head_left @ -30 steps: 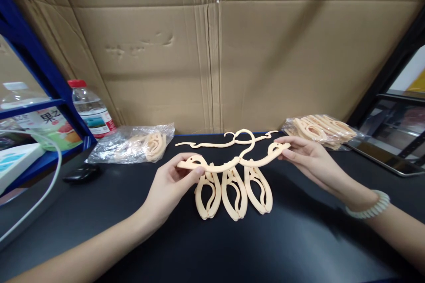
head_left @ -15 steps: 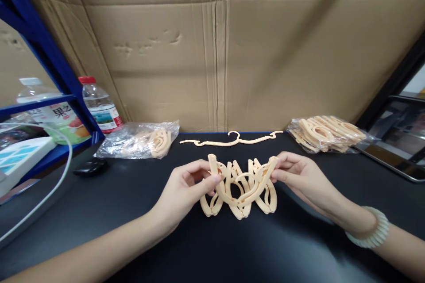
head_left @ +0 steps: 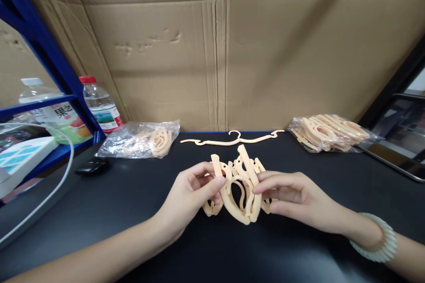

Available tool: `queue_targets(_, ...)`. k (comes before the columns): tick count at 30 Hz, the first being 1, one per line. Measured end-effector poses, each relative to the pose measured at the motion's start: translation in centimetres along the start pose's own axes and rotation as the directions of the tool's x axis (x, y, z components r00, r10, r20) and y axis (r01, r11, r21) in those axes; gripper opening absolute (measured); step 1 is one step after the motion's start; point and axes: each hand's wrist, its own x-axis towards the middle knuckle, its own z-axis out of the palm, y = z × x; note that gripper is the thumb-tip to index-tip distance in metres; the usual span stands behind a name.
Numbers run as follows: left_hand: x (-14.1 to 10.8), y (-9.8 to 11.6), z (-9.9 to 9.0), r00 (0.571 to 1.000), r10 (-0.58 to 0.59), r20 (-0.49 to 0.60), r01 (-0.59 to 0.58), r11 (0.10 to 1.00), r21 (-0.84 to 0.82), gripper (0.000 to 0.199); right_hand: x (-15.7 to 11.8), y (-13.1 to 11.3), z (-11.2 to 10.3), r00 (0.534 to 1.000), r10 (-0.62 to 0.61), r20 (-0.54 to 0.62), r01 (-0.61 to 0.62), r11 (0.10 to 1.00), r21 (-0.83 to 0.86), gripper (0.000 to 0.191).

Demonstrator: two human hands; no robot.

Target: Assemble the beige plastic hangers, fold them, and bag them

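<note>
A cream folding hanger [head_left: 232,205] is held up in front of me, its two arms folded up into a narrow V around its hook. My left hand [head_left: 195,190] pinches the left arm between thumb and fingers. At the other arm, my right hand [head_left: 292,196] has its fingertips against the outer side, its lower digit a little apart from the hanger. Behind lie more folded cream hangers [head_left: 212,208], mostly hidden by the held one and my hands. An unfolded cream hanger [head_left: 222,143] lies flat farther back.
Clear bags of folded hangers lie at the back left [head_left: 139,139] and back right [head_left: 328,132]. On the left are a black mouse [head_left: 92,166], a red-capped bottle [head_left: 101,108], a white cable [head_left: 68,163] and a blue shelf [head_left: 71,110]. A tablet-like device [head_left: 395,141] stands right. Cardboard [head_left: 159,62] walls the back.
The hanger's right arm has swung inward and up, narrowing the spread V. My right hand has moved left with it, while my left hand has stayed nearly in place.
</note>
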Motion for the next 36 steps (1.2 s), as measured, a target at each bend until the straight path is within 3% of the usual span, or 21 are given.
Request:
queue_targets(8, -0.2, 0.3, -0.1, 0.997, 0.075, 0.016, -0.076, 0.995, 0.059, 0.021, -0.4, -0.4, 0.1, 0.999, -0.02, 0.025, 0.022, 0.997, -0.079, 0.048)
queue_targets(18, -0.8, 0.7, 0.2, 0.984, 0.173, 0.042, -0.177, 0.978, 0.108, 0.019, -0.7, -0.2, 0.3, 0.999, -0.039, 0.002, 0.038, 0.962, -0.272, 0.051)
queue_targets(25, -0.6, 0.8, 0.3, 0.984, 0.177, 0.036, -0.18, 0.975, 0.13, 0.013, -1.1, -0.2, 0.3, 0.992, -0.122, 0.038, 0.125, 0.861, -0.494, 0.056)
queue_targets(29, -0.5, 0.7, 0.4, 0.991, 0.125, 0.048, -0.131, 0.98, 0.147, 0.014, -1.2, -0.2, 0.2, 0.991, -0.122, 0.049, 0.129, 0.843, -0.522, 0.056)
queue_targets(36, -0.4, 0.5, 0.2, 0.993, 0.116, -0.024, -0.11, 0.976, 0.19, 0.018, -1.4, 0.5, -0.1, 0.991, -0.133, 0.007, 0.116, 0.831, -0.545, 0.056)
